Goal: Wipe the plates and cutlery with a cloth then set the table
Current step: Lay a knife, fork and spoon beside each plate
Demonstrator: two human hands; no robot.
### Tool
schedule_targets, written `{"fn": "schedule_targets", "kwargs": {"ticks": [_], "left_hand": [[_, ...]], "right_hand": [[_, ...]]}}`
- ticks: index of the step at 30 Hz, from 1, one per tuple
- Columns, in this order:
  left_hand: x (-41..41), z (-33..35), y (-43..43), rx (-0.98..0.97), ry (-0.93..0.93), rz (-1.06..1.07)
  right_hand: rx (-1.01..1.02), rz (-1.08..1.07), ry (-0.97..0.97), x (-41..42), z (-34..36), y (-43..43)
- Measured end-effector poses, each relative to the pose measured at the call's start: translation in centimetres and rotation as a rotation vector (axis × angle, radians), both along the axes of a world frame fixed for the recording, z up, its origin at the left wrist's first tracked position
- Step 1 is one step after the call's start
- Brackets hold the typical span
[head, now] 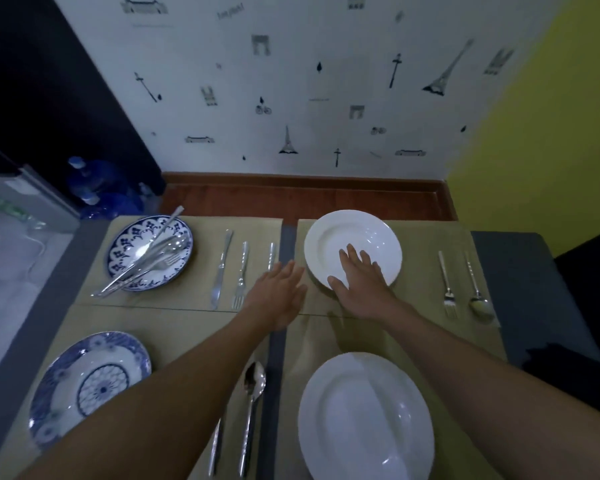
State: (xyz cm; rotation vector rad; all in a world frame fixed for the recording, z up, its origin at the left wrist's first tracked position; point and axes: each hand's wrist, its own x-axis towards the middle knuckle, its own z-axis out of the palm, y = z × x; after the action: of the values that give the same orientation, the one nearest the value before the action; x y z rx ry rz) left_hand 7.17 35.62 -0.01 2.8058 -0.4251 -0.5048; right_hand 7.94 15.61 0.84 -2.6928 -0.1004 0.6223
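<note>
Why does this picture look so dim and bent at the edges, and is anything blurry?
Head view: the light is dim and bluish; the wide-angle lens bows the table edge; soft glare sits on the near white plate; the left hand looks slightly smeared, the right hand sharper.

Four tan placemats (426, 261) covered a grey table (523, 271) set against a wallpapered wall (291, 81). The right hand (361, 285) lay flat, fingers straight, on the near rim of the far white plate (347, 230). The left hand (278, 296), also straight-fingered, was just beside that plate's left edge. Right of the plate lay a fork (447, 289) and a spoon (477, 292). The far blue plate (118, 252) carried a heap of loose cutlery (153, 254), with a knife (221, 268) and a second fork (241, 275) beside it. Nearer stood a patterned blue plate (84, 386) and a large white plate (364, 417), with a second spoon (253, 386) between them.
</note>
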Motion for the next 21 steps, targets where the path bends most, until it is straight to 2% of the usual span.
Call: {"fn": "schedule_targets", "kwargs": {"ticks": [13, 21], "left_hand": [[-0.7, -2.3, 15.9, -0.042, -0.038, 0.18], [0.1, -3.5, 23.7, -0.138, -0.012, 0.331]], "right_hand": [[0.015, 0.373, 0.08, -2.1, -4.5, 16.1], [0.025, 0.622, 0.124, -3.8, -6.6, 25.0]]}}
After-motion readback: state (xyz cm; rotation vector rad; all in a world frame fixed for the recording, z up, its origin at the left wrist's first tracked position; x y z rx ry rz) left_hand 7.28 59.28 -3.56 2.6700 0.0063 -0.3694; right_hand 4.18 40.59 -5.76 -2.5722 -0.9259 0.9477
